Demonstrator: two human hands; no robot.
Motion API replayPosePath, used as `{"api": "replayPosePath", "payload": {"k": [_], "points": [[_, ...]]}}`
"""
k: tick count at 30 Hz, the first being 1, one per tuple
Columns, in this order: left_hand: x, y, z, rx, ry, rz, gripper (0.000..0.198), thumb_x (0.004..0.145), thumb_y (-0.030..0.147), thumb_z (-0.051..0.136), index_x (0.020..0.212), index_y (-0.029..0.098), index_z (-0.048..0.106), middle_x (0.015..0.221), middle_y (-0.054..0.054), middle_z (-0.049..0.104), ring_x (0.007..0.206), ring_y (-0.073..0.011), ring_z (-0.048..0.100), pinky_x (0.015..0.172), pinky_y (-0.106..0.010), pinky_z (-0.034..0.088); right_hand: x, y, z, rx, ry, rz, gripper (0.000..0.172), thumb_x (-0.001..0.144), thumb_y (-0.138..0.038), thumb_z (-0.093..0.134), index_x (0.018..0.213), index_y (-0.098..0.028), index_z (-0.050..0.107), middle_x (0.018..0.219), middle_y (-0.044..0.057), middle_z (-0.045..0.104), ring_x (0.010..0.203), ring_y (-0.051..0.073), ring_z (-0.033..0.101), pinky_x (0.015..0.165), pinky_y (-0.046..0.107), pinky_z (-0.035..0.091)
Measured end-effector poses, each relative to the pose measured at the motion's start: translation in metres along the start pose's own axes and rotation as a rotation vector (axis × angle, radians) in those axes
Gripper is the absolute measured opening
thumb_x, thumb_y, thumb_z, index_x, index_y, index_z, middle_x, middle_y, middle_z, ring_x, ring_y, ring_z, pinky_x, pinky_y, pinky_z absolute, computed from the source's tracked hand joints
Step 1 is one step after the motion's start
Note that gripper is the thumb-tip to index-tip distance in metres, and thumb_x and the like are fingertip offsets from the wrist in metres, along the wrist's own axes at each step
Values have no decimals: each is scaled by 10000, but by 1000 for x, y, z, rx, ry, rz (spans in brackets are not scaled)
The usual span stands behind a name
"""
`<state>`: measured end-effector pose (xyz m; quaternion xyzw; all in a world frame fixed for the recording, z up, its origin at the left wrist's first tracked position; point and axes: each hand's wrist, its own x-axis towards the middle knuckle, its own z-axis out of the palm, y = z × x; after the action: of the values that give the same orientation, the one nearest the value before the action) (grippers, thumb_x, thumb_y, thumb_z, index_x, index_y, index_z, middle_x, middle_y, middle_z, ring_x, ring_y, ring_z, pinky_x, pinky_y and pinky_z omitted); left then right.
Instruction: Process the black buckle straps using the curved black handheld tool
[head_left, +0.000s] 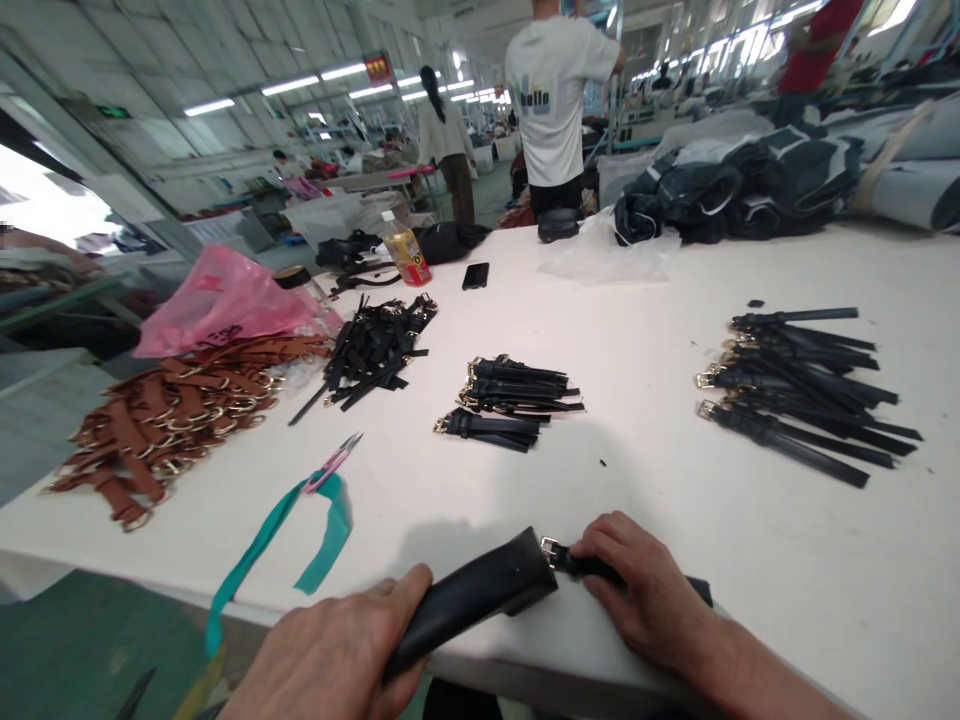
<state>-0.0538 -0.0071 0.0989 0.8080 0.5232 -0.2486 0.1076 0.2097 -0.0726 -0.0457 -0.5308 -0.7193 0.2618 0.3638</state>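
My left hand (341,640) is wrapped round a wide black leather piece (476,597) at the table's front edge. Its far end points up and to the right. My right hand (637,590) is closed on a narrow black strap (701,590) with a metal buckle (551,552). The buckle lies close by the end of the wide piece; whether they touch I cannot tell. Beyond my hands, small bundles of black buckled straps (517,385) lie mid-table.
More black straps lie at the right (810,390) and in a pile (375,345) at centre-left. Brown straps (165,410), a pink bag (217,300), pink scissors (334,463) with teal ribbon (259,540), a bottle (406,250) and a phone (475,276) are on the table (645,320). People stand beyond.
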Motion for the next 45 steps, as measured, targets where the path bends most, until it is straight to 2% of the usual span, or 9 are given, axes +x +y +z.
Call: {"api": "replayPosePath", "payload": {"k": [6, 10, 14, 20, 26, 30, 34, 38, 45], "points": [[15, 16, -21, 38, -80, 106, 286, 815, 188, 525, 1065, 274, 634, 1031, -62, 747, 917, -279, 713, 759, -366, 479, -1, 2, 1, 40, 46, 5, 223, 787, -71, 534, 942, -217, 599, 893, 72, 655, 865, 244, 587, 747, 373, 477], [19, 25, -28, 35, -80, 180, 252, 840, 151, 457, 1008, 254, 614, 982, -66, 745, 868, -274, 713, 731, -377, 471, -1, 2, 0, 58, 66, 40, 235, 751, -57, 546, 923, -214, 584, 898, 64, 663, 860, 235, 595, 752, 363, 472], [16, 19, -22, 32, -95, 162, 244, 838, 165, 453, 994, 265, 612, 964, -47, 747, 852, -269, 714, 700, -363, 473, -2, 0, -1, 61, 58, 78, 220, 720, -46, 539, 861, -216, 546, 855, 46, 636, 818, 218, 572, 723, 343, 447], [14, 13, -9, 40, -66, 137, 355, 804, 166, 494, 1108, 312, 602, 1030, -40, 736, 945, -309, 703, 813, -437, 489, 0, -2, -2, 82, 44, 74, 203, 700, -35, 524, 789, -210, 470, 805, 33, 581, 771, 198, 517, 681, 317, 396], [19, 10, -7, 17, -65, 163, 193, 845, 204, 427, 918, 264, 596, 921, -32, 737, 818, -245, 703, 680, -337, 445, 0, 2, 1, 120, 52, 54, 221, 663, -18, 507, 739, -210, 429, 782, 26, 547, 761, 193, 500, 666, 305, 367], [18, 2, -7, 21, 8, 156, 205, 790, 179, 472, 918, 274, 601, 923, -13, 751, 898, -249, 715, 719, -306, 445, -1, 3, 4, 135, 53, 43, 232, 644, -9, 498, 740, -209, 428, 792, 25, 545, 773, 193, 507, 674, 303, 366], [22, 12, -8, -13, 31, 204, 148, 798, 181, 471, 863, 261, 578, 867, 3, 732, 788, -217, 698, 648, -281, 380, -1, 4, 4, 121, 62, 63, 238, 634, -10, 495, 730, -211, 412, 788, 19, 543, 767, 187, 504, 666, 296, 359], [28, 23, -3, -137, 30, 162, 126, 838, 212, 440, 826, 260, 556, 730, 21, 682, 697, -188, 670, 609, -255, 350, 0, 4, 3, 114, 83, 93, 256, 617, -33, 503, 724, -219, 364, 767, 10, 527, 727, 179, 479, 652, 295, 355], [22, -13, 4, -55, 0, -6, 202, 865, 318, 431, 988, 273, 585, 852, -43, 714, 848, -269, 691, 714, -328, 394, -1, -2, 1, 112, 85, 150, 239, 668, -28, 520, 789, -218, 440, 852, 19, 552, 745, 172, 505, 664, 293, 389]]}}
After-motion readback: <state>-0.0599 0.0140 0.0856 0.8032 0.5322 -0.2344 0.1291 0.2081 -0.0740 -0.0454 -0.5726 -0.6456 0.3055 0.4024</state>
